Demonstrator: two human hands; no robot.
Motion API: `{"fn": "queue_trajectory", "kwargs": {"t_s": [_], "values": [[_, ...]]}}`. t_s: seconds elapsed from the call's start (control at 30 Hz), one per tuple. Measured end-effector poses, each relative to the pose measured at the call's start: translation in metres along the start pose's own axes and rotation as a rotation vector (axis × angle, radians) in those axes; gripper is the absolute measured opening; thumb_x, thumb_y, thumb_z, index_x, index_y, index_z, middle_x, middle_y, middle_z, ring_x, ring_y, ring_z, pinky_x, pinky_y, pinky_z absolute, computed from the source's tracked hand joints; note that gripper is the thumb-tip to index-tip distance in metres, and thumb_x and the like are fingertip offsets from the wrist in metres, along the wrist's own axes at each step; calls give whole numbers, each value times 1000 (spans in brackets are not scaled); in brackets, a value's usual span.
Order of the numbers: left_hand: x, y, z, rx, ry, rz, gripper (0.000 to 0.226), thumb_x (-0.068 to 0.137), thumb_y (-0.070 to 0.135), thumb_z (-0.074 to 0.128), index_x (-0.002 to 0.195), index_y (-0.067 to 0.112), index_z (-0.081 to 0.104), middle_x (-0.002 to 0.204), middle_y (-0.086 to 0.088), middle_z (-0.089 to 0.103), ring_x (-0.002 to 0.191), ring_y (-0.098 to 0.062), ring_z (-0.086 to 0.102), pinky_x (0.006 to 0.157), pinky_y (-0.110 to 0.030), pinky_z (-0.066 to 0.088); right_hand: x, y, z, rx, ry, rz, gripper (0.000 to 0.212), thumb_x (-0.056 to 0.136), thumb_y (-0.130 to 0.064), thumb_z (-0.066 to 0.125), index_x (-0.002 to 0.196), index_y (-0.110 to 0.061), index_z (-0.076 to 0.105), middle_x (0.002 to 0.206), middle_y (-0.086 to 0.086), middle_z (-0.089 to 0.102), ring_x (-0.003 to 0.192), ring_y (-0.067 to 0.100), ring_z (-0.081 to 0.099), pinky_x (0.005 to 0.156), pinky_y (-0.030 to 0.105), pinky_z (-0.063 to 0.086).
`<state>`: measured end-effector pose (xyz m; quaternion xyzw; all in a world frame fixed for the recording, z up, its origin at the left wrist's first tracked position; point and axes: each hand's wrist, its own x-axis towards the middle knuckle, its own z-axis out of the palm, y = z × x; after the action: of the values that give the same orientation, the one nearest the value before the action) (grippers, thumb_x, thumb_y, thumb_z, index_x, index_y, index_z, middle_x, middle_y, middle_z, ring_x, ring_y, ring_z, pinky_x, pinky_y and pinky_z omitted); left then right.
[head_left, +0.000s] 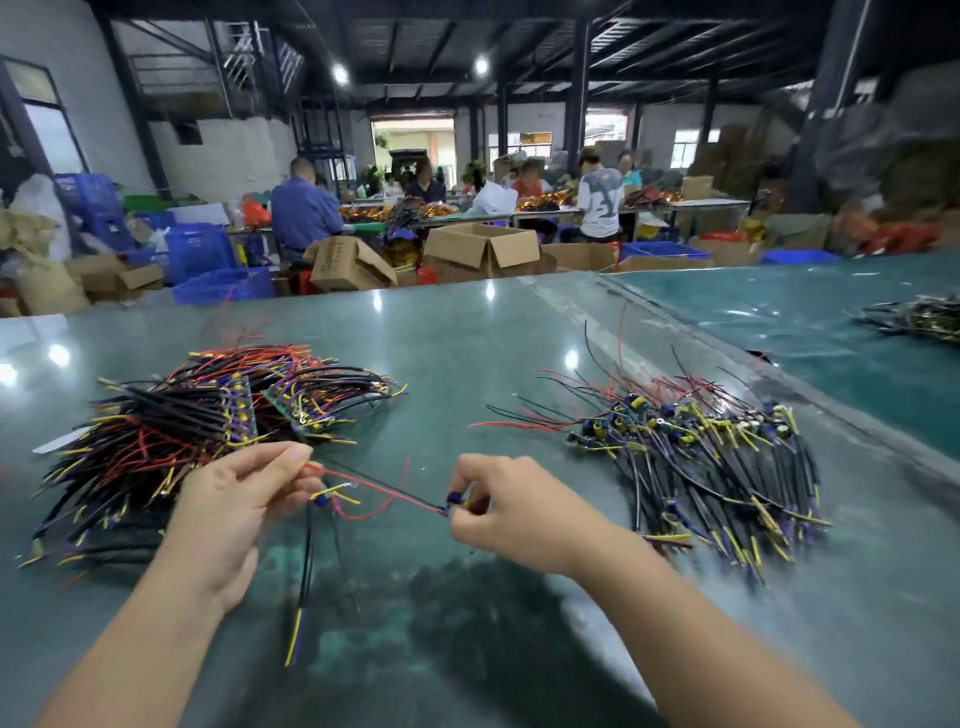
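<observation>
Near the middle of the green counter, between two heaps of the same parts, the head view shows a wire harness held taut just above the surface. The left hand pinches the left end of its red lead between thumb and forefinger, the other fingers loosely curled below. The right hand is closed narrowly on a small blue component at the other end, fingertips bunched round it. A second blue component with short yellow leads hangs just beside the left hand, and a black sleeved lead with a yellow tip drops from it toward the near edge. I judge the harness very light and limp: the thin leads will bend and tangle readily, and their joints are likely fragile. The firm bodies of the components or the sleeved stretches therefore seem better places to take hold than the bare tips. The left pile, wires on green board strips, lies just beyond the left hand; the right pile lies apart to the right. Far behind, cardboard boxes stand on the floor. One bears dark printing on its flap, too blurred to read, and no brand or label can be made out on the parts.
</observation>
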<state>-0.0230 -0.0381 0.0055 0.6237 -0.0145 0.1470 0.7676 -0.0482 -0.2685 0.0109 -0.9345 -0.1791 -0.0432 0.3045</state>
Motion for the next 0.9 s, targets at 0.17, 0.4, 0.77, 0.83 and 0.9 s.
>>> {"fn": "queue_trajectory", "kwargs": {"t_s": [0.17,0.4,0.77,0.83,0.9], "values": [[0,5,-6,21,-33,-3,14,94,9,51,96,15,64,76,2,75,62,-7,70,50,-11,50,4,2,-9,277,153,88,5,85,-27,58,82,-27,61,71,-2,68,52,4,47,53,19,39],[1,-1,-11,61,4,-2,18,93,5,53,98,20,63,81,3,75,67,-8,71,55,-15,54,3,57,-78,269,789,431,21,93,-29,53,95,-14,67,93,5,71,86,21,61,72,29,42],[3,-9,-14,72,-32,-55,23,95,3,50,102,20,62,76,-1,74,62,-10,69,57,-17,56,6,116,-73,-38,809,610,39,95,-7,44,132,-8,53,124,19,52,105,31,50,88,34,38],[4,-10,-14,82,-20,-48,22,95,3,50,101,20,62,76,0,74,61,-9,68,56,-17,55,5,115,-68,-148,793,680,41,93,-13,46,134,-12,51,135,17,46,120,33,43,99,38,33],[5,-12,-14,142,2,-22,23,94,2,50,100,20,62,78,0,73,60,-8,67,55,-16,53,4,105,-64,-269,815,685,44,87,-14,50,132,-15,52,141,14,41,128,34,35,106,43,27]]}}
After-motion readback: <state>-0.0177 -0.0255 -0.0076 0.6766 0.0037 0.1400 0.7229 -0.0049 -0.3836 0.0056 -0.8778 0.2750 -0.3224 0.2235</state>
